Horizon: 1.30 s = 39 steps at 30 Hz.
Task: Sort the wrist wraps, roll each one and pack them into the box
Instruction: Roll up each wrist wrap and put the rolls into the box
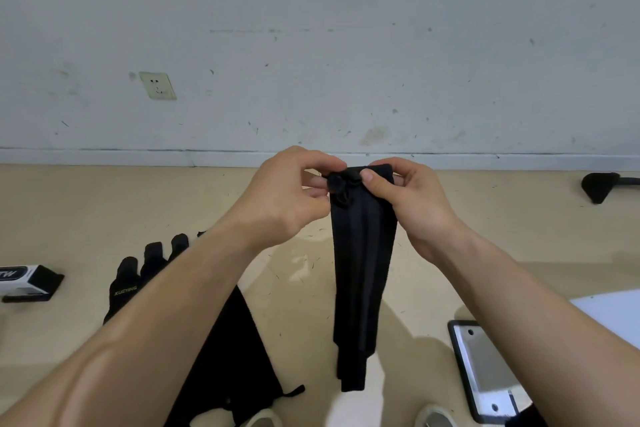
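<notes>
head view: only view; person stood over a beige floor (104, 204), looking down.
left hand (287, 198): fingers curled, pinched the bunched loop at the top left corner of the wrist wrap (363, 270).
right hand (408, 204): fingers curled, thumb pressed on the front of the wrap's top edge, fingers behind it.
wrist wrap: black, long, held up in the air by its top between both hands; hung straight down, lower end free above the floor, no roll in it yet.
box (29, 282): small black-and-white one, lay on the floor at far left, well apart from the wrap; probably the packing box. Could not tell if open.
step: judged as start of rolling, top end being tucked.
next move: would call for turning the top end over on itself, tight and even, feeding the hanging length up.
other: black glove (130, 284) on the floor at left, black cloth (232, 350) near it, dark-framed silver panel (485, 371) at near right.
</notes>
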Available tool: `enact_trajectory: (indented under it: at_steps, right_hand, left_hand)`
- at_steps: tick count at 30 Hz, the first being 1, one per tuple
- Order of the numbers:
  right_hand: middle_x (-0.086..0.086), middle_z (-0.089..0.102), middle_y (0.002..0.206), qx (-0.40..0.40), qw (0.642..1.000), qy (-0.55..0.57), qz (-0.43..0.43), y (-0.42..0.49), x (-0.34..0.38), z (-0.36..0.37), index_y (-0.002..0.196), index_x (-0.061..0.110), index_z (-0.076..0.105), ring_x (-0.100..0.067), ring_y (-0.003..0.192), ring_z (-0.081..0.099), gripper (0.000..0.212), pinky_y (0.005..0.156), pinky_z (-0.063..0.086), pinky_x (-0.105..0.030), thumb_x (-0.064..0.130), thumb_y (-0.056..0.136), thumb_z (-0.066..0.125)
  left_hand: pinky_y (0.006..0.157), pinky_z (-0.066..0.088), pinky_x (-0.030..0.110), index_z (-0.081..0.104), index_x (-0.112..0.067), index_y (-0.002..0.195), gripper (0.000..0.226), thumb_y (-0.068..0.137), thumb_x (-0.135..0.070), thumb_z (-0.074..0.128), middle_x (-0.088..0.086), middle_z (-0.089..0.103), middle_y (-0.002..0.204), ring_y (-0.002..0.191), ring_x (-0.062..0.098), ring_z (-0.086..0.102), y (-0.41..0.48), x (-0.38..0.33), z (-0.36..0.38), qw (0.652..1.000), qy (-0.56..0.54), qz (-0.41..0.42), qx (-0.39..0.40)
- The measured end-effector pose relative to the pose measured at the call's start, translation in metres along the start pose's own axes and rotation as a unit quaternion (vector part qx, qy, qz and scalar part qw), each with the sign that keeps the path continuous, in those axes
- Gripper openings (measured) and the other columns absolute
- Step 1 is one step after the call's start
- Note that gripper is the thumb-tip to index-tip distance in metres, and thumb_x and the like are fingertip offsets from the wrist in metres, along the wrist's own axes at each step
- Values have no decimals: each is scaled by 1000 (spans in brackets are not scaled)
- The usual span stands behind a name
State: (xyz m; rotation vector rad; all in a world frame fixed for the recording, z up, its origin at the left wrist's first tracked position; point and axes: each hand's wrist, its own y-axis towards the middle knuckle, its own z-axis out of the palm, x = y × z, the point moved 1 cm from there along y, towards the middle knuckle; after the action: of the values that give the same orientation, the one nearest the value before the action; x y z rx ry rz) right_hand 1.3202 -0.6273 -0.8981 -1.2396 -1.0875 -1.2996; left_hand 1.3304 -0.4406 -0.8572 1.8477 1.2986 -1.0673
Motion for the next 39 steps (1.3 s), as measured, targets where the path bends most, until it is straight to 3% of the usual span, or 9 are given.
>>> enact_trajectory:
  at_steps: [6, 9, 13, 16, 21, 25, 29, 34, 39]
  right_hand:
    - [-6, 75, 80, 34, 999, 25, 20, -5, 3, 8, 96, 9, 70, -18, 72, 71, 7, 60, 53, -23, 15, 94, 70]
    - [-2, 73, 78, 43, 997, 52, 38, -7, 4, 11, 96, 14, 68, -16, 70, 70, 6, 58, 51, -22, 19, 95, 69]
    - [-1, 72, 76, 69, 995, 67, 34, -6, 4, 11, 98, 13, 66, -15, 67, 68, 10, 57, 51, -22, 21, 93, 69]
    - [-3, 76, 82, 81, 995, 58, 21, -7, 4, 11, 108, 9, 66, -19, 76, 73, 35, 67, 57, -27, 19, 77, 80]
    - [-6, 78, 84, 53, 998, 0, -17, -5, 4, 7, 108, 11, 70, -21, 82, 76, 22, 68, 56, -26, 7, 87, 77]
    - [-14, 78, 91, 62, 997, -17, -34, -3, 4, 3, 108, 11, 70, -26, 85, 75, 17, 78, 60, -36, 6, 92, 72]
    - [-14, 76, 89, 72, 996, -21, -48, -3, 7, 1, 105, 14, 70, -24, 83, 73, 17, 75, 59, -32, 1, 94, 68]
    - [-5, 71, 86, 77, 996, -23, -49, -3, 9, -1, 103, 15, 69, -16, 79, 68, 19, 69, 54, -25, -1, 94, 67]
    - [-9, 68, 95, 124, 992, 38, 0, -2, 10, -4, 107, 18, 64, -24, 86, 69, 19, 67, 54, -27, 1, 98, 61]
  left_hand:
    - [70, 42, 8, 74, -40, 77, 25, 83, -19, 86, -15, 66, 92, 78, 0, 61, 4, 4, -3, 992, 60, 63, -91]
    - [80, 46, 10, 71, -41, 79, 24, 86, -22, 83, -18, 64, 103, 97, 1, 62, 4, 7, 1, 991, 39, 70, -106]
    - [76, 50, 16, 71, -35, 82, 18, 88, -21, 82, -20, 73, 86, 83, 9, 68, 3, 9, 10, 991, -22, 42, -129]
    - [75, 52, 18, 68, -34, 85, 22, 86, -18, 83, -16, 72, 88, 82, 11, 68, 3, 8, 16, 986, -30, 42, -161]
    - [70, 54, 16, 72, -26, 86, 18, 85, -13, 83, -11, 75, 86, 69, 6, 63, 4, 10, 19, 985, -101, 11, -143]
    - [84, 60, 31, 79, -19, 92, 6, 94, -17, 74, 0, 79, 96, 94, 17, 75, 7, 14, 18, 968, -227, -33, -102]
    - [87, 58, 34, 68, -13, 112, 17, 96, -20, 71, 8, 76, 99, 90, 20, 75, 10, 18, 14, 946, -312, -81, -37]
    - [84, 63, 38, 69, -18, 110, 10, 101, -22, 67, 5, 75, 91, 90, 20, 75, 8, 20, 17, 986, -161, -46, -10]
    - [79, 62, 36, 74, -25, 105, 16, 95, -12, 74, 6, 76, 94, 96, 26, 74, 9, 22, 19, 981, -184, -18, -60]
